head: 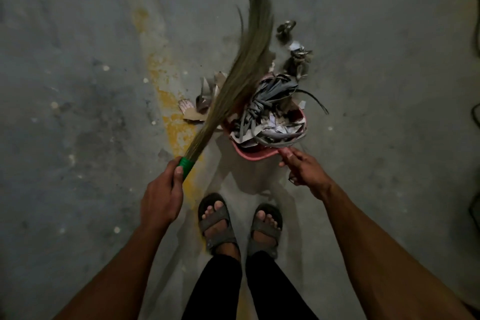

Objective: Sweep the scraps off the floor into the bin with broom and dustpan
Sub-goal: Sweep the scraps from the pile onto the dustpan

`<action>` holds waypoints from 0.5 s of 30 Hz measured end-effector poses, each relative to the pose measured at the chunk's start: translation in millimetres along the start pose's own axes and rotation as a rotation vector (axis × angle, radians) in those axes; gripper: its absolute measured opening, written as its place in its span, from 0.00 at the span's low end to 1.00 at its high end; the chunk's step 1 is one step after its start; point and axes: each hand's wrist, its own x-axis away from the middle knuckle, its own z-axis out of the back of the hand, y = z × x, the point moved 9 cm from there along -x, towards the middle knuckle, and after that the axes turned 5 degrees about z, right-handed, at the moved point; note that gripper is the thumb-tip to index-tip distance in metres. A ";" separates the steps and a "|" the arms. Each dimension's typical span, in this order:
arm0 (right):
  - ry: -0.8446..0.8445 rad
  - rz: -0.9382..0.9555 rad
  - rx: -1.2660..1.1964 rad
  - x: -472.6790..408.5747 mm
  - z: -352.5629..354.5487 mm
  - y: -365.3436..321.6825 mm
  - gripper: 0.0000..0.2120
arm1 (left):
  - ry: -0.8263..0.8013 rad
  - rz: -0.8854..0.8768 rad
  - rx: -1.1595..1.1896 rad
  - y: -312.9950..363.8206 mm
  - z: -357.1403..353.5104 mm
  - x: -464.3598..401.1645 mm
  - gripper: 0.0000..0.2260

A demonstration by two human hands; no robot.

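My left hand (pixel 161 195) grips the green handle of a grass broom (pixel 241 65). Its blurred bristles reach up and right over the scraps. My right hand (pixel 304 166) holds the handle of a pink dustpan (pixel 253 154) that sits on the grey floor. The pan is heaped with grey strips and torn paper (pixel 270 114). Cardboard and paper scraps (pixel 200 104) lie on the floor at the pan's left, under the bristles. More dark scraps (pixel 293 52) lie beyond the pan's far side. No bin is in view.
My two feet in dark sandals (pixel 239 223) stand just below the dustpan. A worn yellow painted line (pixel 168 101) runs diagonally across the concrete floor. Dark cables (pixel 476 117) show at the right edge. Small pale specks dot the floor on the left.
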 end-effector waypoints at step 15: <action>0.107 0.085 -0.218 94.2 39.0 13.3 0.15 | 0.037 -0.003 -0.029 87.0 31.4 -7.1 0.20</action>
